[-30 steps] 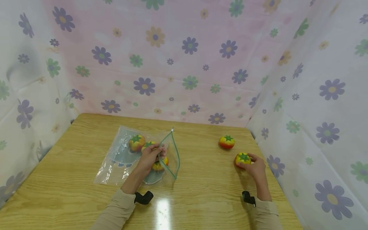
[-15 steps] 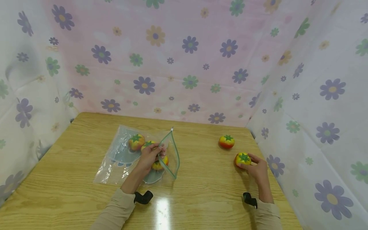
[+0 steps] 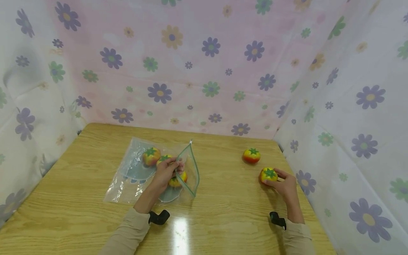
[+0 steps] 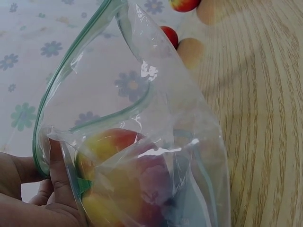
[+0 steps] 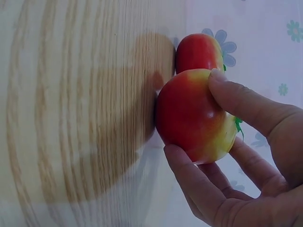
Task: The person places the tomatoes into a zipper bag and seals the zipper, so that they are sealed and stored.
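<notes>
At table (image 3: 223, 209): two hands (image 3: 287, 186), one bag (image 3: 122, 193), three fruits (image 3: 151, 157) inside, two outside

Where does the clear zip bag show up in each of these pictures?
Head: the clear zip bag lies left of centre, its opening held by the left hand.
Left wrist: it spans the middle, top edge to bottom.
Right wrist: not in it.
Shared landmark: the flowered cloth, at the left in the left wrist view, right in the right wrist view.
</notes>
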Motion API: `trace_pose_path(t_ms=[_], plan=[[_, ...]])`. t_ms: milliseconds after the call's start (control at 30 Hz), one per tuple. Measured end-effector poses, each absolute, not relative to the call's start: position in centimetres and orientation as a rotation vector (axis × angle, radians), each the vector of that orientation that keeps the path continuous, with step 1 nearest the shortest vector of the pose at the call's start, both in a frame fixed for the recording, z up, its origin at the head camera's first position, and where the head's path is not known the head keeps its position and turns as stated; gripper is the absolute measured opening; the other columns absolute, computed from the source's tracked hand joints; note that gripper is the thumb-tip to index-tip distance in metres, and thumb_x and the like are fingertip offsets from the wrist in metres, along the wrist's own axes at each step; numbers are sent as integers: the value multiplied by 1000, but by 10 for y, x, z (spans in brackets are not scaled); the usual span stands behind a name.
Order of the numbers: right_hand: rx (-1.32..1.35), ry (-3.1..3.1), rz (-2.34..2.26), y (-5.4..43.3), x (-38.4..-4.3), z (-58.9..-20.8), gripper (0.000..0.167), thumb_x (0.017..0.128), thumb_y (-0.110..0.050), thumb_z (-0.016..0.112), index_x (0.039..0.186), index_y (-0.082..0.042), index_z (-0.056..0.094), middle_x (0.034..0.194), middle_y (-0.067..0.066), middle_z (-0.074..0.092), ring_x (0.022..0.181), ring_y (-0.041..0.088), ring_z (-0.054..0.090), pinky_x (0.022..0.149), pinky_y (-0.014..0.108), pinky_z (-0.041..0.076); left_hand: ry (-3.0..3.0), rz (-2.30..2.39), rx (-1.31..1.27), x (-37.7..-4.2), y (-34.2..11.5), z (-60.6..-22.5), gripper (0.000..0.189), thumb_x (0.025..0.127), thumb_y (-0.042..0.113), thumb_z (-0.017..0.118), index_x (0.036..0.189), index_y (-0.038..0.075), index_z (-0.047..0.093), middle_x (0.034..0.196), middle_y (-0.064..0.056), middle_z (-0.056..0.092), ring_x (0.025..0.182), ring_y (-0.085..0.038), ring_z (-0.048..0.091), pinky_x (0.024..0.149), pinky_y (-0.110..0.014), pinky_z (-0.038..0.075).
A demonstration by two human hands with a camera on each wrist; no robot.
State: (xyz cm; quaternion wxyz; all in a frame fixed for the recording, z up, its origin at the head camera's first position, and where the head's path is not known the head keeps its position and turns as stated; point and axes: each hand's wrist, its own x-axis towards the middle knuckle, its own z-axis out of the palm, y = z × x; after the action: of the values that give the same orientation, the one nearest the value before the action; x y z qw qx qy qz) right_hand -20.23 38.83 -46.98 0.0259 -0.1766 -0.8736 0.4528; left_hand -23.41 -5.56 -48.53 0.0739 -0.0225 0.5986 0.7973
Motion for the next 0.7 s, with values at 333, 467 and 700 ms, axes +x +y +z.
trace_pose_path(t_ms=[333, 467, 700], plan=[[-473, -2740, 1360, 389, -198, -470, 78, 85, -18, 85, 150, 3, 46, 149, 33, 45, 130, 45, 51, 82, 15, 47, 1773, 2399, -58, -234, -55, -485, 31, 106, 2, 49, 131, -16, 55, 84, 4, 69, 74, -6, 65, 69, -17, 56], [-477, -2749, 1368, 387, -197, -471, 79, 84, -20, 86, 149, 1, 47, 149, 32, 46, 130, 44, 51, 84, 18, 48, 1761, 2403, -57, -234, -55, -485, 31, 106, 2, 49, 131, -16, 54, 84, 3, 69, 73, -6, 64, 68, -16, 56], [-419, -2762, 1425, 379, -196, -469, 78, 85, -24, 85, 150, -1, 48, 151, 29, 45, 131, 44, 51, 97, 30, 54, 1742, 2399, -67, -234, -56, -483, 32, 107, 4, 48, 132, -15, 53, 83, 4, 68, 72, -6, 64, 67, -17, 55]])
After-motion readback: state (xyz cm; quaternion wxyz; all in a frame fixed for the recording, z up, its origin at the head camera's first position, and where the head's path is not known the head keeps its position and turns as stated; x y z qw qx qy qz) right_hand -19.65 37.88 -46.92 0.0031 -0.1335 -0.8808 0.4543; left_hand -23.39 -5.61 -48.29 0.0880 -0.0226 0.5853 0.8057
